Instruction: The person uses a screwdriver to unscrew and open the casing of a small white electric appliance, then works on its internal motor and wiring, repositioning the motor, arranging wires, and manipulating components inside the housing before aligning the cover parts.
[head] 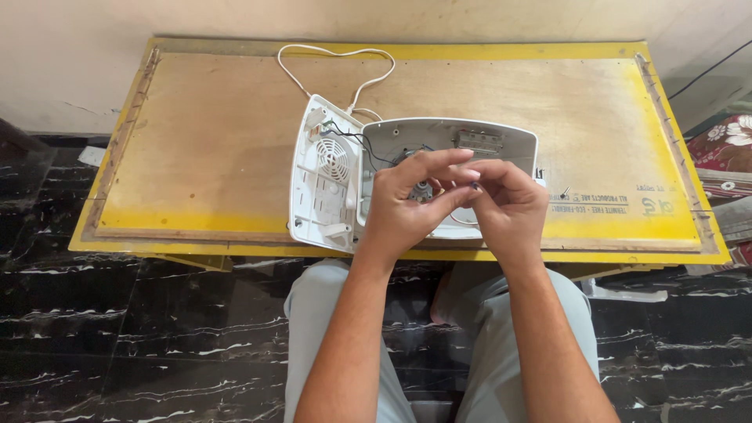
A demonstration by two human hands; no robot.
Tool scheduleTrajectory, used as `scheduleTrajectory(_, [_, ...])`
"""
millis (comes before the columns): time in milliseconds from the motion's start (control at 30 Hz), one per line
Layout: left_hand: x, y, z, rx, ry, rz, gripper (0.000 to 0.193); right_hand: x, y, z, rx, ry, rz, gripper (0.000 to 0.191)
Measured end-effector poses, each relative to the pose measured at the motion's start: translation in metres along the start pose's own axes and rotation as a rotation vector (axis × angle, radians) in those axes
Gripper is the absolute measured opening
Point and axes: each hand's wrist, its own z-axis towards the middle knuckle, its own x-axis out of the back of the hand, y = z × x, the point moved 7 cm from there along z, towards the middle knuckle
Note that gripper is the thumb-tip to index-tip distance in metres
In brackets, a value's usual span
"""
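Under my two hands sat the open white plastic box (470, 145), with its back cover (323, 184) lying flat just to the left of my left hand (403, 207). My left hand was curled, its fingers reaching across to my right hand (505, 205). My right fingertips were pinched together on a tiny dark bit (474, 186); I could not tell what it was. Past my hands, a white cord (337, 55) looped over the yellow-edged board (211, 133).
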Motion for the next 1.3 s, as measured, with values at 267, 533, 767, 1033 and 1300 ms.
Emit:
scheduleTrajectory(267, [0.006, 0.000, 0.002, -0.114, 0.040, 0.042, 0.025, -0.003, 0.000, 0.001, -0.050, 0.019, -0.018, 0.013])
scheduleTrajectory(533, [0.011, -0.003, 0.001, -0.079, 0.087, 0.005, 0.026, -0.008, -0.008, 0.000, -0.107, 0.004, 0.012, 0.020])
scheduleTrajectory(767, [0.012, -0.008, 0.002, -0.030, 0.070, 0.010, 0.025, -0.006, -0.009, 0.000, -0.108, -0.011, 0.041, 0.017])
scheduleTrajectory(1033, [0.010, -0.011, 0.002, 0.024, 0.035, -0.006, 0.021, -0.004, -0.004, 0.001, -0.114, 0.004, 0.050, 0.013])
scheduleTrajectory(1300, [0.010, -0.006, 0.004, 0.014, 0.009, 0.050, 0.020, -0.003, 0.003, -0.001, -0.162, 0.022, 0.076, 0.013])
